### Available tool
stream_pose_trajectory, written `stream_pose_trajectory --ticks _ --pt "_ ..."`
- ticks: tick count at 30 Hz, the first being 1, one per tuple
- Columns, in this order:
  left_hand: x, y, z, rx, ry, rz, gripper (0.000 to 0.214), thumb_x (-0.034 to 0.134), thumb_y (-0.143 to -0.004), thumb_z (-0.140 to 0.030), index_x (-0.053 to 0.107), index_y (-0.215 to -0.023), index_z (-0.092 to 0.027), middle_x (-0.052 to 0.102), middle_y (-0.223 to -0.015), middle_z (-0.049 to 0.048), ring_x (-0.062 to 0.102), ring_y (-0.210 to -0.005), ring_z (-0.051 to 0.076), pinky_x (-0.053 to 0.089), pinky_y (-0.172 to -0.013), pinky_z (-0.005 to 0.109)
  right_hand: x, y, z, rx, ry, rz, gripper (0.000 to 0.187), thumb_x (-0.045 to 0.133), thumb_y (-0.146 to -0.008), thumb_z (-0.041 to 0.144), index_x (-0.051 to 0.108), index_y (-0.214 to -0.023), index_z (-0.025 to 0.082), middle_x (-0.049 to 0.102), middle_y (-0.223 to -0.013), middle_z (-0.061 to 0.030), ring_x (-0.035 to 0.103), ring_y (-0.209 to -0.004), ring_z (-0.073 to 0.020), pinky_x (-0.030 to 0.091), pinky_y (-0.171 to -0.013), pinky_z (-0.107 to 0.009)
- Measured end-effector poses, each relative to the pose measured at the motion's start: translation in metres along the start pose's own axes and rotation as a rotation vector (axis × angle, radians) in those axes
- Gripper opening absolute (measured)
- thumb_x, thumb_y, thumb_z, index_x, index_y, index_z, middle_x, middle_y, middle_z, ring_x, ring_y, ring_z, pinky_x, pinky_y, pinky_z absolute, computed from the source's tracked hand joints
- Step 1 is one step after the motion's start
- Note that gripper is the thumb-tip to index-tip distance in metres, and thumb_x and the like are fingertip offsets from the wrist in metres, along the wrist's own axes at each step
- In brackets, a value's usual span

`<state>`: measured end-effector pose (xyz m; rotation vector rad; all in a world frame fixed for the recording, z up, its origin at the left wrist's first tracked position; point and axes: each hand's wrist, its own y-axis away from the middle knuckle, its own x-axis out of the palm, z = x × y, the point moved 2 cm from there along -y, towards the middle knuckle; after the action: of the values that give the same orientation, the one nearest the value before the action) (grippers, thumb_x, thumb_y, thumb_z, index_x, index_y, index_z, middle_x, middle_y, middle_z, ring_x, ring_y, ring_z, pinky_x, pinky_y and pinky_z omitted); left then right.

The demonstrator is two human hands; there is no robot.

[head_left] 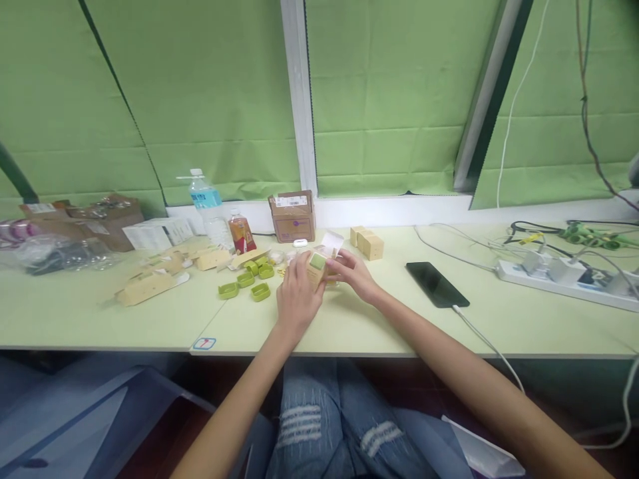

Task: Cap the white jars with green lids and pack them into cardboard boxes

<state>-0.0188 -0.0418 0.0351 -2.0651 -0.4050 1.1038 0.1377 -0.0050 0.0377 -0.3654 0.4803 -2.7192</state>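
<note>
Between my hands, above the table, is a small tan cardboard box [317,261] with a green patch on its face. My left hand [298,296] is wrapped round the box from the left. The fingers of my right hand [352,273] are bent against its right side, by a whitish flap [331,242]. What the right fingertips pinch there is partly hidden. Several small green plastic trays [260,291] lie on the table left of my left hand. Behind my right hand stand a few closed tan boxes [368,243] in a row.
Flattened tan packaging [150,286] lies at the left. A water bottle [206,206], a red-labelled drink bottle [241,231] and a brown carton [293,216] stand at the back. Rightward are a black phone [436,284] on a white cable and a power strip [564,283].
</note>
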Motion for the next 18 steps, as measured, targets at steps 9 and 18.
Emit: stream_pose_trajectory --ticks 9,18 --pt "-0.007 -0.006 -0.003 0.016 0.409 0.153 0.070 0.071 -0.087 -0.049 0.041 -0.146 -0.025 0.054 -0.143 0.0148 0.057 -0.126 0.031 0.055 -0.097 0.044 -0.011 -0.001 0.002 0.016 0.036 -0.010 0.050 0.075 -0.081 0.056 0.068 -0.122 0.027 0.074 -0.106 -0.0045 0.070 -0.097 -0.0230 0.060 -0.084 -0.036" --pt "-0.005 -0.014 0.022 -0.170 0.865 0.182 0.037 0.079 -0.080 -0.040 0.066 -0.109 -0.021 0.060 -0.131 0.0102 0.064 -0.114 0.025 0.061 -0.080 0.032 -0.004 0.001 -0.003 -0.111 0.120 -0.076 0.081 0.081 -0.078 0.046 0.042 -0.147 0.031 0.069 -0.112 -0.0035 0.069 -0.086 -0.0186 0.058 -0.073 -0.031"
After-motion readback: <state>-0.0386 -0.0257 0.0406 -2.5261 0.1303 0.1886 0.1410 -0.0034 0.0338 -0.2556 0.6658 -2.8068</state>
